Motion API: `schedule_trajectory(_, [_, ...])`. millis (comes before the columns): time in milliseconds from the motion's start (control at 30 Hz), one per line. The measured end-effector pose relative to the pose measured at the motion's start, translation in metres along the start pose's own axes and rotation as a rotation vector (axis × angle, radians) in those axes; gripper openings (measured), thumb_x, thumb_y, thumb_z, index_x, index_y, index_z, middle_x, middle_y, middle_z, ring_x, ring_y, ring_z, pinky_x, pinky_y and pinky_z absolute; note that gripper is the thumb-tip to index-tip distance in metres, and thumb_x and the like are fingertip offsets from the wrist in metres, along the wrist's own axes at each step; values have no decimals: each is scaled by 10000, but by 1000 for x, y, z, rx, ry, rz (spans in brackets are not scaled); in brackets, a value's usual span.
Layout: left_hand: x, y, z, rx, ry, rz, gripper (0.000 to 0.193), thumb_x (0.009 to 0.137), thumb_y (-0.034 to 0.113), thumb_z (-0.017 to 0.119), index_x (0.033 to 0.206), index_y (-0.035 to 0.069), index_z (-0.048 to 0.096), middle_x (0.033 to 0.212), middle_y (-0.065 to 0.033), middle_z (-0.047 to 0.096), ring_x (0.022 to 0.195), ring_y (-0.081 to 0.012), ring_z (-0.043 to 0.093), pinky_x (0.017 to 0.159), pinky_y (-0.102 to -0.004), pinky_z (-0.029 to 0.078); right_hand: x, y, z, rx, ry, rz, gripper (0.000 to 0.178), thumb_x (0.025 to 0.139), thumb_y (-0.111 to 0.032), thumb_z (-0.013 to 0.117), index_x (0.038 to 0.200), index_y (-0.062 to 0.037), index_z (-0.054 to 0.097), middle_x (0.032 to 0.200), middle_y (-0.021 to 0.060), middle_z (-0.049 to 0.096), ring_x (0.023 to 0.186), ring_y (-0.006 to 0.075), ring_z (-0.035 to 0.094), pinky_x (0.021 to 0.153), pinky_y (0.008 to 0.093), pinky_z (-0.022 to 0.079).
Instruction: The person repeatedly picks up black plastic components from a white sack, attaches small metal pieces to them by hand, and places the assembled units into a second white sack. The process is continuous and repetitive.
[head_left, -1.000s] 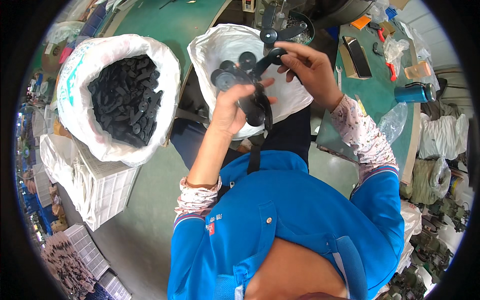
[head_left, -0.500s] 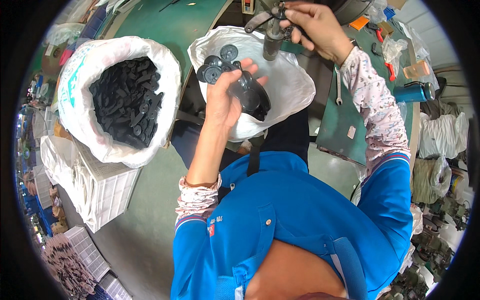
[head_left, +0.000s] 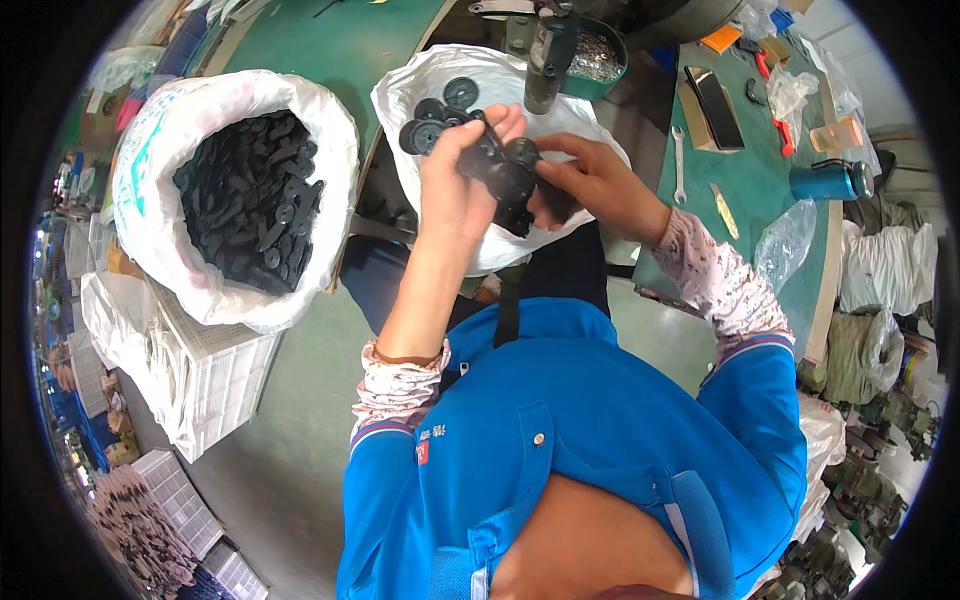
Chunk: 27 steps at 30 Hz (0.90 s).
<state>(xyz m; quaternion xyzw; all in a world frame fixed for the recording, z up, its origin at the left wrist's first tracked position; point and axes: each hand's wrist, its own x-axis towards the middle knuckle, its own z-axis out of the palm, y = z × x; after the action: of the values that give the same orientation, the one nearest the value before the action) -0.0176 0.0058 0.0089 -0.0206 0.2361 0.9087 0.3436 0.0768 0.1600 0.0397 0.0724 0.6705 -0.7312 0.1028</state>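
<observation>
My left hand (head_left: 462, 190) is closed round a bunch of black plastic levers with round, disc-like ends (head_left: 427, 136), above an open white sack (head_left: 400, 85). Close beside it, my right hand (head_left: 612, 190) has its thumb and fingers closed on a black plastic lever (head_left: 556, 200) at the right side of the bunch. Part of that lever is hidden by the fingers. Beyond the hands, an upright dark metal cylinder (head_left: 545, 75) stands over the sack's far edge.
At left stands a white sack (head_left: 335, 150) full of similar black levers, near a white crate (head_left: 235, 390). A green tin (head_left: 600, 65) holds small metal pieces. The right bench carries a wrench (head_left: 679, 165), a phone (head_left: 714, 108), a yellow knife (head_left: 724, 212) and a blue bottle (head_left: 832, 182).
My right hand has come down from the top of the metal cylinder to the bunch of levers in my left hand. The left hand has shifted slightly right.
</observation>
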Motion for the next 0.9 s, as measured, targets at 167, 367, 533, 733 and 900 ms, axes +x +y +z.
schedule_trajectory(167, [7, 12, -15, -270, -17, 9, 256, 859, 52, 558, 1056, -103, 504, 977, -184, 615, 957, -284, 608, 972, -452, 464, -17, 13, 4, -639, 176, -607, 353, 888, -8, 553, 1235, -28, 494, 1074, 142, 613, 923, 252, 647, 766, 310, 533])
schedule_trajectory(367, [2, -10, -3, -236, 67, -87, 247, 897, 180, 584, 1027, -19, 516, 943, -103, 586, 871, -220, 576, 824, -374, 499, -10, 4, 17, -1280, 236, -1028, 501, 679, -38, 672, 1172, -91, 596, 1132, 87, 596, 774, 212, 588, 628, 298, 513])
schedule_trajectory(533, [2, -7, -3, -224, 40, -105, 254, 900, 205, 605, 1041, 23, 497, 934, -109, 594, 827, -214, 573, 772, -377, 492, -17, -2, 11, -1185, 242, -1116, 454, 694, -21, 685, 1141, -73, 622, 1030, 95, 641, 733, 228, 620, 627, 301, 521])
schedule_trajectory(733, [-5, -18, -3, 53, 122, -76, 240, 900, 170, 595, 1058, 18, 497, 933, -119, 593, 786, -210, 565, 668, -359, 490, -13, -20, -1, -978, 366, -1060, 479, 770, 38, 685, 1231, -59, 597, 1004, 129, 643, 812, 283, 649, 676, 330, 535])
schedule_trajectory(900, [-13, -22, 5, 158, 101, -58, 322, 918, 184, 570, 1135, -48, 515, 966, -130, 604, 822, -208, 589, 649, -326, 500, 2, -24, -9, -757, 415, -890, 393, 816, 17, 670, 1198, -63, 627, 913, 102, 660, 809, 170, 654, 633, 256, 517])
